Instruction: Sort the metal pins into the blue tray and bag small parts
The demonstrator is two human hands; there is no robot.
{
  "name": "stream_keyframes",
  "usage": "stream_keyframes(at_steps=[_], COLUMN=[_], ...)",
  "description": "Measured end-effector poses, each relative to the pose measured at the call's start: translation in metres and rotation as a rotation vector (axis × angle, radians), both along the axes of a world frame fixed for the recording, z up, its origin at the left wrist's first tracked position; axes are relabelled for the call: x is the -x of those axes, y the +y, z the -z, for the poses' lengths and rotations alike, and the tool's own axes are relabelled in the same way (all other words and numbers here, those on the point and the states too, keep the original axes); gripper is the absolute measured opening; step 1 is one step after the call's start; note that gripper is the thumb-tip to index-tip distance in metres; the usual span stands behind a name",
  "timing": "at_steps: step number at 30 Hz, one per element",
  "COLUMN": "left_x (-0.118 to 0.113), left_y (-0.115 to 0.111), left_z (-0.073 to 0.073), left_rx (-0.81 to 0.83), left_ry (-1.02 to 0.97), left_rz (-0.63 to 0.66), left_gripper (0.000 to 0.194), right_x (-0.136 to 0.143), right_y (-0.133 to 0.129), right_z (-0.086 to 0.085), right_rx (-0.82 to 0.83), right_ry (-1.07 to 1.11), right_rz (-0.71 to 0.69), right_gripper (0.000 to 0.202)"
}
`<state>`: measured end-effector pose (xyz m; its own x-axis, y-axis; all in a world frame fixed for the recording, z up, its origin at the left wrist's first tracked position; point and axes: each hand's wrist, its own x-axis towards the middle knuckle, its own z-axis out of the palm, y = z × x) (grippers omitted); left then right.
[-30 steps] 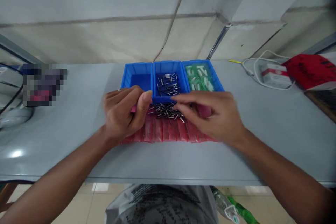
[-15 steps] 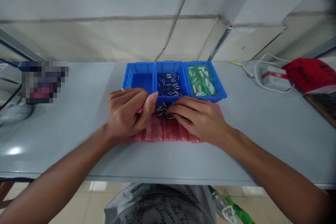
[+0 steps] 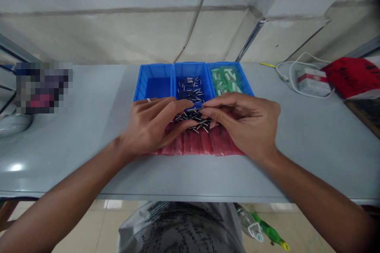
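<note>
My right hand [image 3: 252, 122] pinches a thin metal pin [image 3: 194, 109] between thumb and fingertips. My left hand [image 3: 151, 126] faces it, thumb and forefinger apart, with the forefinger tip close to the pin's left end; whether they touch I cannot tell. Below the fingertips lies a pile of dark and silver pins [image 3: 204, 127] on pink plastic bags [image 3: 196, 144] set side by side in a row. Similar pins [image 3: 191, 91] lie in the middle blue bin [image 3: 178, 69], just behind the hands. My hands partly cover the pile and the bags.
A left blue bin [image 3: 157, 87] and a right blue bin [image 3: 247, 85] flank the middle one; the right holds green bags [image 3: 222, 83] with white pieces. Farther right are a white cable [image 3: 292, 81], a box [image 3: 313, 83] and a red bag [image 3: 350, 77]. Bottles [image 3: 270, 231] lie on the floor.
My right hand has risen from the pile and turned, now with a pin in its fingertips. My left hand has shifted right, and its thumb and forefinger have spread apart.
</note>
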<state>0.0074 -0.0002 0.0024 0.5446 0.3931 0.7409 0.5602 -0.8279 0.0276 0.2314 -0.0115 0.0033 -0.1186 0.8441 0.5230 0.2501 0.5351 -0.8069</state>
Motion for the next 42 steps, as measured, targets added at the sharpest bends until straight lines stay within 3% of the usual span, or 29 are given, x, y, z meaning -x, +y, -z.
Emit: stream_keyframes(at_steps=[2,7,14,21,25,30,37,40,42], left_x=[0.0,0.001,0.0,0.0,0.001,0.0,0.002,0.002,0.002], left_y=[0.001,0.0,-0.002,-0.001,-0.003,-0.003,-0.003,-0.005,-0.004], left_z=[0.001,0.001,-0.001,0.001,-0.001,-0.002,-0.002,-0.002,-0.002], left_rx=[-0.03,-0.056,0.031,-0.027,0.032,0.057,0.045,0.022,0.009], left_ry=[0.003,-0.014,-0.094,-0.113,-0.134,-0.089,-0.149,-0.136,-0.124], left_rz=[0.016,-0.009,-0.037,-0.086,-0.059,-0.016,-0.1,-0.159,-0.16], left_gripper=[0.02,0.004,0.012,0.009,0.018,0.012,0.031,0.026,0.021], right_x=[0.003,0.007,0.007,0.008,0.008,0.006,0.003,0.001,-0.001], right_y=[-0.004,-0.009,-0.008,-0.007,-0.007,-0.006,0.005,0.008,0.006], right_z=[-0.002,-0.003,0.002,0.002,0.003,0.001,0.003,0.002,0.0], right_rx=[0.114,0.156,0.185,0.179,0.189,0.225,0.292,0.318,0.264], right_ry=[0.129,0.266,0.28,0.31,0.303,0.331,0.325,0.373,0.27], right_rz=[-0.05,-0.14,-0.144,-0.153,-0.146,-0.175,-0.098,-0.141,-0.152], right_gripper=[0.016,0.019,0.014,0.015,0.014,0.014,0.006,0.02,0.027])
